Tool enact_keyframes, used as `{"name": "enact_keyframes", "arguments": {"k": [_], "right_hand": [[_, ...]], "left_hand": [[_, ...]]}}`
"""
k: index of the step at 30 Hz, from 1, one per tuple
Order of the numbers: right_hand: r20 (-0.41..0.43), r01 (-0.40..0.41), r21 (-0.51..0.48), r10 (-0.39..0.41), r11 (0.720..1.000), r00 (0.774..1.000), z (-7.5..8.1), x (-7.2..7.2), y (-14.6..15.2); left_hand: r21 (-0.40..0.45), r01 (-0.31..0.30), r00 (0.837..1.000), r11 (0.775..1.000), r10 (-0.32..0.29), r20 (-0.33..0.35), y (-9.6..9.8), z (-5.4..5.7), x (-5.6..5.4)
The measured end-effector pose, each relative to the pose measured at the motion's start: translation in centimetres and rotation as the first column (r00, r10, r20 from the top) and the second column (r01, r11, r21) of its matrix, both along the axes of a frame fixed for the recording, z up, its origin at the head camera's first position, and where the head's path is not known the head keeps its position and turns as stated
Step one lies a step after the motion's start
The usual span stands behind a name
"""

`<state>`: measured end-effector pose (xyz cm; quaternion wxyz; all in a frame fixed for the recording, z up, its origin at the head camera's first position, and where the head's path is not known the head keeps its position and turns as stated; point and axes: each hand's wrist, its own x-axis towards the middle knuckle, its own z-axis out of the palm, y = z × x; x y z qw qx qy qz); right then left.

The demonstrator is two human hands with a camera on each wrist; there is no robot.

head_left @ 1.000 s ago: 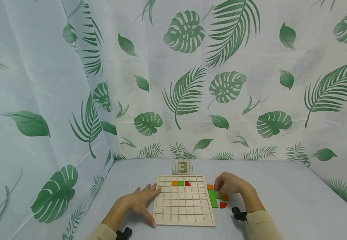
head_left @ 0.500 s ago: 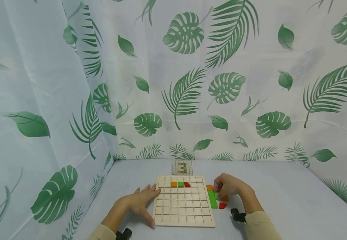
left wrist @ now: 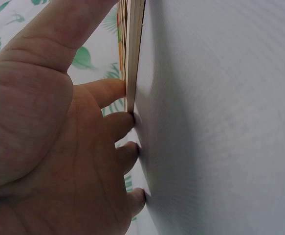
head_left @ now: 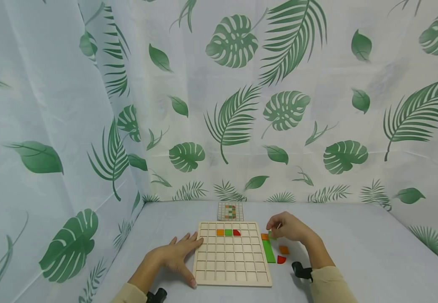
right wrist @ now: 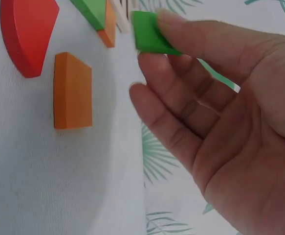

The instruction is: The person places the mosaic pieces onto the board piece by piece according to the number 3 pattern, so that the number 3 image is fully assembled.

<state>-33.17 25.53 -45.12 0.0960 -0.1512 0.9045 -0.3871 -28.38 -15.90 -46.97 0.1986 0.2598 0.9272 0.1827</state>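
Note:
My right hand (head_left: 288, 227), just off the board's upper right corner, pinches a small green square tile (right wrist: 152, 34) between thumb and fingers, lifted above the table. The wooden grid board (head_left: 229, 261) lies flat. In one upper row sit an orange square tile (head_left: 220, 232), a green one (head_left: 228, 232) and a red rounded tile (head_left: 236, 232). Spread along the board's left edge, my left hand (head_left: 175, 256) touches it with thumb and fingertips. In the left wrist view its fingers (left wrist: 120, 126) meet the board's side.
Right of the board lie a green piece (head_left: 268, 251), an orange piece (head_left: 265, 236), a loose orange tile (head_left: 284, 250) and a red rounded tile (head_left: 281, 259). Behind the board lies a card (head_left: 221, 216) printed with a coloured grid pattern. A leaf-patterned curtain (head_left: 241, 181) borders the table.
My right hand has picked up the green square tile from among the loose pieces and moved slightly up and away, uncovering the orange tile. My left hand has stayed on the board's edge.

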Motion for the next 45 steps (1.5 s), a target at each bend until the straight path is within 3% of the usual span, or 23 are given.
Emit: {"name": "enact_keyframes", "arguments": {"k": [9,21,28,37,45], "right_hand": [[-0.081,0.080,-0.037,-0.083,0.996,0.993,0.2,-0.1,-1.0],[-0.249,0.067,-0.108,-0.092,0.992,0.964,0.0,-0.5,-2.7],[-0.227,0.089,-0.158,-0.124,0.983,0.966,-0.3,-0.6,-4.0],[-0.227,0.103,-0.112,-0.126,0.988,0.966,-0.5,-0.5,-5.4],[-0.243,0.065,-0.090,-0.086,0.994,0.966,-0.6,-0.4,-6.3]], "left_hand": [[0.009,0.004,1.000,1.000,-0.004,0.011,-0.1,-0.1,0.0],[0.012,0.006,1.000,1.000,-0.006,0.003,-0.1,-0.1,-0.1],[0.022,0.002,1.000,1.000,-0.002,0.014,-0.1,-0.1,-0.1],[0.017,-0.001,1.000,1.000,0.001,0.014,-0.1,-0.1,-0.1],[0.014,-0.006,1.000,1.000,0.006,0.010,0.0,-0.2,-0.1]]}}
